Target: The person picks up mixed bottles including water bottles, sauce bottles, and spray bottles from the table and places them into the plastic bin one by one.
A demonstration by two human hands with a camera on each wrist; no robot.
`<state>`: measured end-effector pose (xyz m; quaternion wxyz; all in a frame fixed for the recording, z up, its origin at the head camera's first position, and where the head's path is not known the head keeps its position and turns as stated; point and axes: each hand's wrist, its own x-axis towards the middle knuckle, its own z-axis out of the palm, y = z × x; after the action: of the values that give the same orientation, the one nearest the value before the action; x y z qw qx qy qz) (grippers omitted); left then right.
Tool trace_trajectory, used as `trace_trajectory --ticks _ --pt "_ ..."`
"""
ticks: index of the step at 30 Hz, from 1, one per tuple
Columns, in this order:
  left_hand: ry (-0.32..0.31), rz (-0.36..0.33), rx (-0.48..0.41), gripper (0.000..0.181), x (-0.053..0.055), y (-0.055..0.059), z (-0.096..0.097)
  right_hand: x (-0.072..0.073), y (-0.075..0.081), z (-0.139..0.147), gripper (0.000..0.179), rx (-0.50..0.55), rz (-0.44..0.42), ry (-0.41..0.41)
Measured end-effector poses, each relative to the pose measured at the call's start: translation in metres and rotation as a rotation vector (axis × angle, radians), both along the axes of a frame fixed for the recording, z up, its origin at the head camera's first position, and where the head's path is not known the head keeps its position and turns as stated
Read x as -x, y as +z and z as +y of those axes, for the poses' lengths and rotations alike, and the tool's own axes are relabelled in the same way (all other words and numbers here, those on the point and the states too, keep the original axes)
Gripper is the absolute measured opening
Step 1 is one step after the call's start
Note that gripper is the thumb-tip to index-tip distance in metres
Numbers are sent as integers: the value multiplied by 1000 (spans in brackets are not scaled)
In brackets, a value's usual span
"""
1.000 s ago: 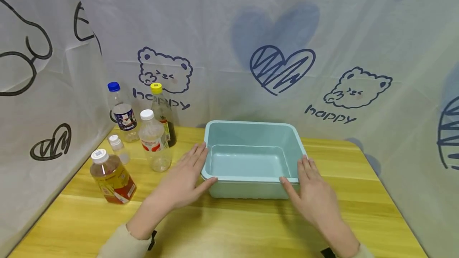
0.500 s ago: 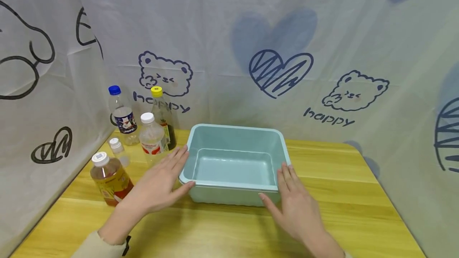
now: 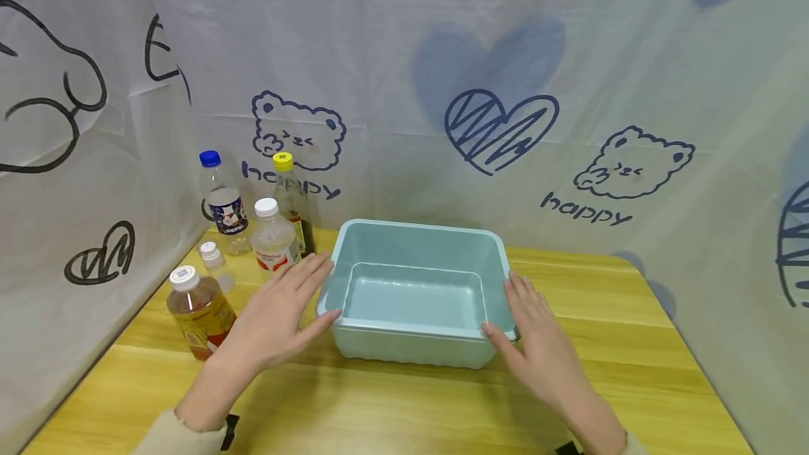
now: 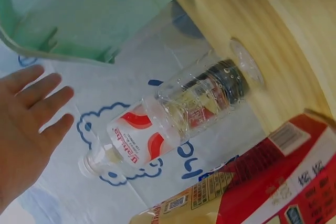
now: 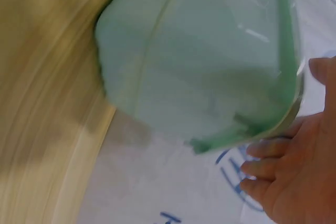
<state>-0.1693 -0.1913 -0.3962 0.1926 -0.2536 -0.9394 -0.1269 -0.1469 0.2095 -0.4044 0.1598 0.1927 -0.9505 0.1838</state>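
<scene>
A pale teal plastic tub [image 3: 411, 350] stands on the wooden table in front of the person, with nothing inside. At its left side my left hand [image 3: 268, 325] has its fingers straight and its thumb close to the near left corner. In the left wrist view the fingertips of my left hand [image 4: 31, 111] are spread just off the rim of the tub [image 4: 94, 14]. My right hand [image 3: 543, 346] lies along the opposite side, fingers extended, thumb near the front right corner. The right wrist view has the right hand [image 5: 294, 174] right at the rim of the tub [image 5: 199, 61].
Several bottles stand left: an amber drink bottle [image 3: 201, 321], a clear white-capped bottle [image 3: 274, 237], a small white-capped bottle [image 3: 218, 269], a blue-capped Pepsi bottle [image 3: 227, 216] and a yellow-capped bottle with dark liquid [image 3: 293, 206]. Printed cloth [image 3: 392, 90] hangs behind the table [image 3: 600, 314].
The tub slid left along the table between both hands, then stopped. In the last half second my right hand has shifted slightly right and up along its side; the left hand barely moved.
</scene>
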Motion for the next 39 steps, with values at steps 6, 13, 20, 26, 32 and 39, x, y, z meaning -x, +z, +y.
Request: trace_trajectory --ticks 6,13,20,26,32,39 --pt "34 278 -301 53 16 3 -6 19 -7 16 76 -13 -2 15" --pt "211 478 -629 45 36 8 -8 29 -12 23 74 -14 -2 60" --pt "372 371 -836 59 53 9 -15 32 -11 24 75 -40 -4 78" --pt "487 188 -863 72 59 1 -15 30 -9 22 76 -64 -29 71" --pt "493 128 -866 74 61 -5 -17 30 -8 23 76 -72 -32 75" --pt "497 65 -859 72 58 -9 -18 30 -9 24 77 -70 -27 80"
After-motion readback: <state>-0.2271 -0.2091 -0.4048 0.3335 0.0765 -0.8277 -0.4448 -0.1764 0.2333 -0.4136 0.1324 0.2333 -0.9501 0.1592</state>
